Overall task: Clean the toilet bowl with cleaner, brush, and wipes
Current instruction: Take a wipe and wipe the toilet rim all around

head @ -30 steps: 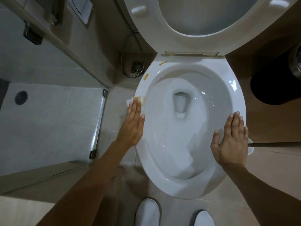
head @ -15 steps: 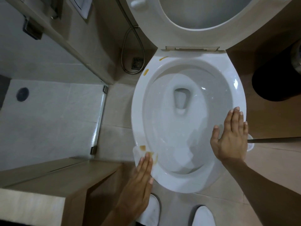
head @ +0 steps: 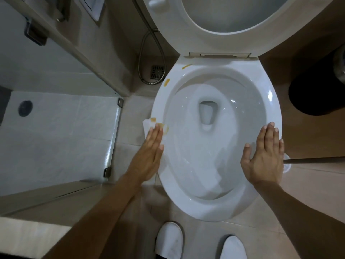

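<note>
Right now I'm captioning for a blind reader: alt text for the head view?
Left hand presses a stained wipe flat on the toilet rim; right hand rests flat on the opposite rim. Two yellow-brown smears remain near the hinge; seat is up.

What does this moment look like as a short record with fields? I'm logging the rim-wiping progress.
left hand: flat, presses white wipe on the left of the rim
right hand: flat on the right of the rim, holds nothing
wipe: yellow-brown smears on it
marks left on rim: two yellow-brown marks at the upper left
seat: raised
bowl: paper lies inside
</note>
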The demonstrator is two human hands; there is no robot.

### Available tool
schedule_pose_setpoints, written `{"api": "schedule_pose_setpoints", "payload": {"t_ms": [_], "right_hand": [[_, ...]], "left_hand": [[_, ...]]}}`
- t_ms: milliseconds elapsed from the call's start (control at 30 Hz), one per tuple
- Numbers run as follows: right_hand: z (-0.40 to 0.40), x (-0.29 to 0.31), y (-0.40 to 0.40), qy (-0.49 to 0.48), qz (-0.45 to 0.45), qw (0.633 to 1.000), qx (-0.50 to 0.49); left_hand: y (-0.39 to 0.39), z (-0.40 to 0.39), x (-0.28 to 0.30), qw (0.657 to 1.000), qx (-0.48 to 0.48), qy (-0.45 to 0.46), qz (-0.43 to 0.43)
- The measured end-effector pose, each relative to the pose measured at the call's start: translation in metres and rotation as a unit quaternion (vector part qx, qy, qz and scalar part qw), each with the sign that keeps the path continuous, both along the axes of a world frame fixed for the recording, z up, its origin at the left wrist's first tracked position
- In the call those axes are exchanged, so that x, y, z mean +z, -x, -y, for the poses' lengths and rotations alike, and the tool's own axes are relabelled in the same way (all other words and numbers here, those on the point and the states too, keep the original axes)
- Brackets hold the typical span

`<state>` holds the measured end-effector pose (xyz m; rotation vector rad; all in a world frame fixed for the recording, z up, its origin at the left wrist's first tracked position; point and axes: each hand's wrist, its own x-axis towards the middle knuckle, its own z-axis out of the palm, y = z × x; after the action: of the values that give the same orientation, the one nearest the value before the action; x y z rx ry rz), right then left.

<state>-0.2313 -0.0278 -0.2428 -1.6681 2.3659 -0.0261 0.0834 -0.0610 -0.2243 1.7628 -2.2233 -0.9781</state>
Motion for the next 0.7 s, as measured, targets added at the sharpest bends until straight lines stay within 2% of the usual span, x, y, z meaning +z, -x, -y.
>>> {"api": "schedule_pose_setpoints", "payload": {"t_ms": [233,500,700], "right_hand": [[-0.001,0.002,0.000,-0.002,0.005,1.000,-0.001],[0.000,0.003,-0.001,-0.008,0.003,1.000,0.001],[0.000,0.005,-0.001,-0.003,0.014,1.000,-0.001]], "left_hand": [[0.006,0.077,-0.008,0.999,0.002,0.034,0.003],[0.021,0.105,-0.016,0.998,0.030,0.039,0.030],[0.030,0.140,-0.015,0.997,-0.017,0.058,0.047]]}}
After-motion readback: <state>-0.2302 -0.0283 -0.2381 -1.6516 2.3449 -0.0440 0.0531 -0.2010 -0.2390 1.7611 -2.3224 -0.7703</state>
